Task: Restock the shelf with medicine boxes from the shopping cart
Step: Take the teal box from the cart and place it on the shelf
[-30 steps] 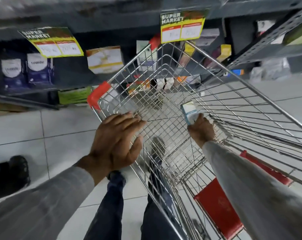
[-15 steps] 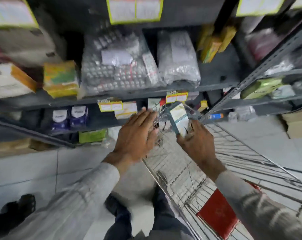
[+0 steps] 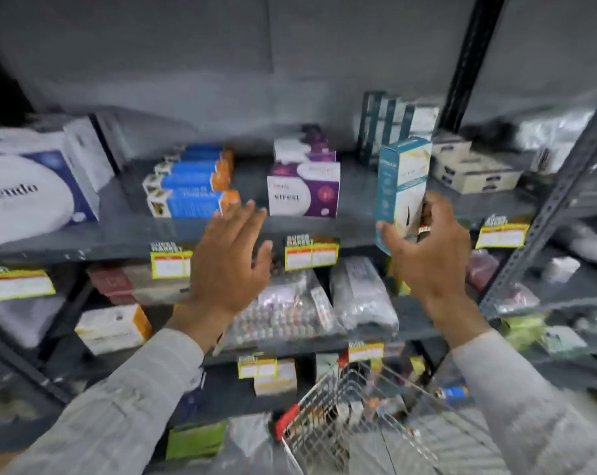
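Observation:
My right hand (image 3: pixel 427 255) grips a tall teal and cream medicine box (image 3: pixel 401 186), held upright in front of the top shelf (image 3: pixel 125 231). Behind it on that shelf stand matching dark teal boxes (image 3: pixel 389 125). My left hand (image 3: pixel 232 262) is raised with fingers spread, empty, just below the shelf's front edge. The wire shopping cart (image 3: pixel 327 430) with a red corner guard sits low at the bottom centre.
The top shelf also carries blue and orange boxes (image 3: pixel 190 186), white and purple boxes (image 3: pixel 303 190), a large white and blue box (image 3: pixel 33 190) at left and cream boxes (image 3: pixel 475 169) at right. Lower shelves hold bagged blister packs (image 3: pixel 283 310). A black upright (image 3: pixel 468 60) stands at right.
The view has swung up from the cart to the top shelf. My right hand has lifted the teal box out of the cart to shelf height, and my left hand rose with it.

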A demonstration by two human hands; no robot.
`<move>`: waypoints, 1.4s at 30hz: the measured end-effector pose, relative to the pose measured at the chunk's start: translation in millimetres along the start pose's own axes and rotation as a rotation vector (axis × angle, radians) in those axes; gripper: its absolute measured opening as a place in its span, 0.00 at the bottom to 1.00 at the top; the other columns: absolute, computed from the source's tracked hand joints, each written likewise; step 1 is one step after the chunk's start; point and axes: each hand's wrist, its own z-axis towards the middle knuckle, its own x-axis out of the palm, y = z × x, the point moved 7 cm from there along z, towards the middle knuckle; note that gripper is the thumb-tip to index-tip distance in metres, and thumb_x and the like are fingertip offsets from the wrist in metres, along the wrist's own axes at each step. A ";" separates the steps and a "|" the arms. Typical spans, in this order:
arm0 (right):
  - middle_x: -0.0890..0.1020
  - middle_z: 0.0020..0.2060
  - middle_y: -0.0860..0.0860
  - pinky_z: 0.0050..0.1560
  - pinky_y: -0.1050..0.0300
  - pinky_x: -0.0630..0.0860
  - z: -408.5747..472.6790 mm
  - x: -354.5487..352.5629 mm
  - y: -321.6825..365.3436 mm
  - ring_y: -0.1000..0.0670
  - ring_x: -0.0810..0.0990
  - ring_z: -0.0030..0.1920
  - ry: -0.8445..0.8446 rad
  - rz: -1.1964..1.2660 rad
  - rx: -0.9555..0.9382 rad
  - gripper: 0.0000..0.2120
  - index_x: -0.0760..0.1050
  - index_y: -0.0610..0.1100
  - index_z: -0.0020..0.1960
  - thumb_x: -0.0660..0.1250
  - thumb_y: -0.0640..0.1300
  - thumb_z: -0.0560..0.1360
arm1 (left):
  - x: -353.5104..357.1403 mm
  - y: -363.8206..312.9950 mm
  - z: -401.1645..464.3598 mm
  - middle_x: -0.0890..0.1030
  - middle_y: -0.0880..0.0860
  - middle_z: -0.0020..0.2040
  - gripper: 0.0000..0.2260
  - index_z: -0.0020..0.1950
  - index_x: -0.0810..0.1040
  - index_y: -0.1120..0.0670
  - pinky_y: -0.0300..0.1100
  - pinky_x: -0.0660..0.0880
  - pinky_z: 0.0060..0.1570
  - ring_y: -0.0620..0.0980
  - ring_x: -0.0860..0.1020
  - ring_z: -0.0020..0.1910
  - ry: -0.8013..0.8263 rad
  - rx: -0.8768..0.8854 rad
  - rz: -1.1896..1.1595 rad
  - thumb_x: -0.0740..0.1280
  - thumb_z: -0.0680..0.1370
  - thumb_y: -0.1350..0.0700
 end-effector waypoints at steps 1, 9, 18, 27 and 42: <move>0.78 0.44 0.59 0.41 0.59 0.68 17.3 4.8 -1.5 0.55 0.76 0.41 0.003 -0.011 0.032 0.25 0.69 0.56 0.58 0.74 0.61 0.67 | 4.4 6.3 6.1 0.74 0.60 0.76 0.24 0.75 0.73 0.59 0.58 0.63 0.78 0.59 0.68 0.78 0.043 -0.014 0.016 0.63 0.82 0.49; 0.80 0.46 0.54 0.46 0.48 0.78 94.9 35.0 -43.7 0.45 0.81 0.47 0.066 -0.004 0.230 0.23 0.67 0.53 0.54 0.73 0.60 0.66 | 41.6 26.4 34.7 0.68 0.59 0.80 0.34 0.78 0.68 0.59 0.58 0.52 0.82 0.59 0.59 0.82 0.259 -0.003 0.193 0.46 0.83 0.38; 0.83 0.61 0.46 0.54 0.52 0.77 84.6 53.6 -69.3 0.40 0.82 0.59 0.094 -0.079 0.218 0.32 0.66 0.50 0.65 0.80 0.54 0.68 | 55.3 32.8 29.9 0.75 0.54 0.76 0.31 0.75 0.74 0.55 0.53 0.57 0.81 0.54 0.55 0.84 0.235 -0.021 0.166 0.50 0.84 0.37; 0.82 0.61 0.43 0.46 0.52 0.74 113.9 58.8 -90.5 0.38 0.81 0.59 0.098 -0.171 0.315 0.32 0.65 0.47 0.62 0.81 0.53 0.69 | 58.4 36.9 28.8 0.76 0.52 0.75 0.31 0.74 0.75 0.54 0.51 0.61 0.77 0.53 0.57 0.83 0.212 -0.032 0.166 0.49 0.84 0.35; 0.78 0.62 0.43 0.51 0.46 0.80 109.1 53.2 -103.1 0.39 0.79 0.61 0.116 -0.257 0.281 0.29 0.63 0.48 0.62 0.78 0.52 0.72 | 60.9 38.2 27.9 0.77 0.53 0.74 0.31 0.74 0.75 0.54 0.52 0.61 0.76 0.54 0.59 0.82 0.208 -0.042 0.167 0.49 0.84 0.34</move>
